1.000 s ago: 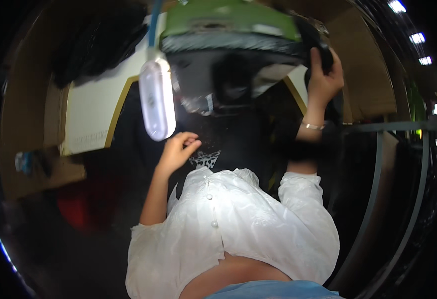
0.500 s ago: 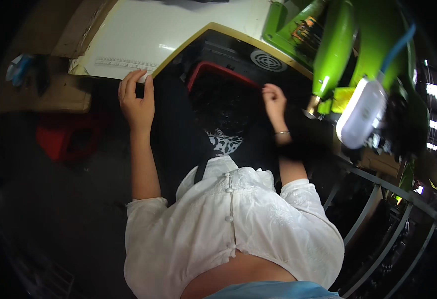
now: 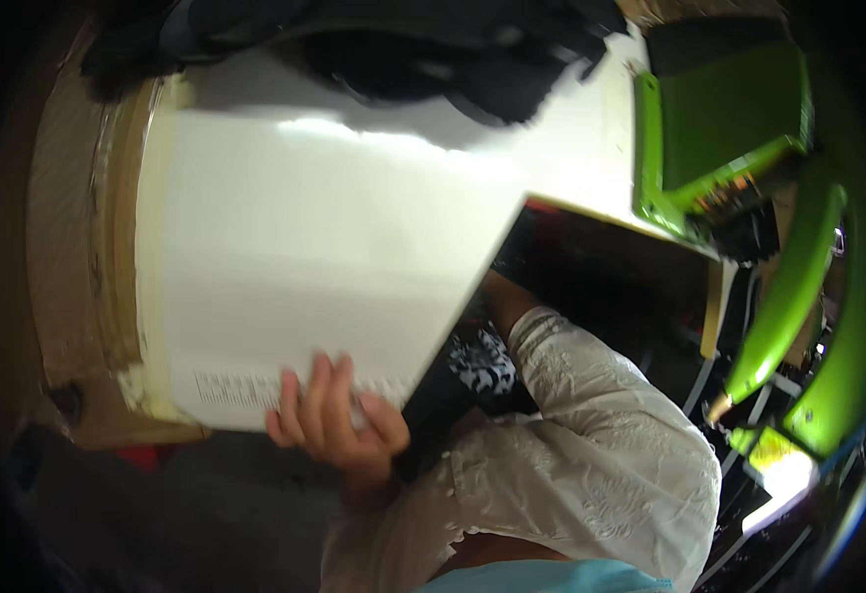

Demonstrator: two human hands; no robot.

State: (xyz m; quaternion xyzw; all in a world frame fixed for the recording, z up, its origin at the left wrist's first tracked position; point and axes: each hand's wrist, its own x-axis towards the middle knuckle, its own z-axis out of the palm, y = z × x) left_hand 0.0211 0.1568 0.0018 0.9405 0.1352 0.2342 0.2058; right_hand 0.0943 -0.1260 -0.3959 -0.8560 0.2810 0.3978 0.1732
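Observation:
My left hand (image 3: 339, 415) lies on the near edge of a white tabletop (image 3: 304, 237), over a printed ruler scale (image 3: 230, 388). Its fingers stretch forward across the surface and the thumb stands apart; I see nothing held in it. My right forearm (image 3: 508, 301) reaches into the dark gap below the table's cut-out edge. The right hand itself is hidden there. Black fabric (image 3: 403, 49) lies bunched across the far side of the tabletop.
A bright green machine (image 3: 789, 326) stands to the right, with a glowing lamp (image 3: 787, 484) near it. Brown cardboard (image 3: 67, 257) borders the table's left side. Black-and-white patterned cloth (image 3: 482, 362) shows by my lap. Metal bars (image 3: 698, 385) run at the lower right.
My view has swung over the tabletop, bringing the black fabric into sight. The left hand has moved from the table corner onto the ruler scale. The right hand has gone out of sight beneath the table.

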